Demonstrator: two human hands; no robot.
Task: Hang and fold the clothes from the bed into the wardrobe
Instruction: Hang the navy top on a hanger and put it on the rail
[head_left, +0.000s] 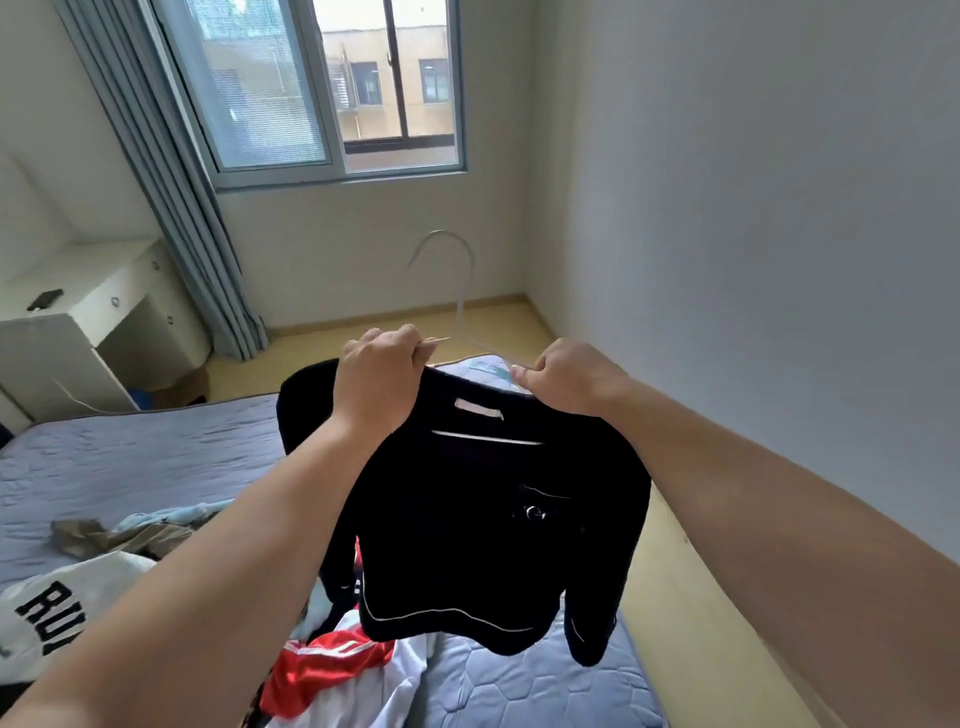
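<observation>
A black sweater (483, 530) with thin white trim hangs in the air above the bed (130, 457), on a pale clear hanger (457, 291) whose hook points up. My left hand (382, 374) grips the sweater's left shoulder together with the hanger arm. My right hand (569, 376) pinches the right shoulder at the hanger's other arm. More clothes lie on the bed below: a red and white garment (332, 670), a white top with black letters (57, 613), and olive and light blue pieces (145, 527). No wardrobe is in view.
A white desk (88, 312) with a dark phone (45, 300) stands at the left by the blue curtain (176, 176). A window (322, 88) is straight ahead. A bare wall runs along the right, with a narrow strip of floor (691, 571) beside the bed.
</observation>
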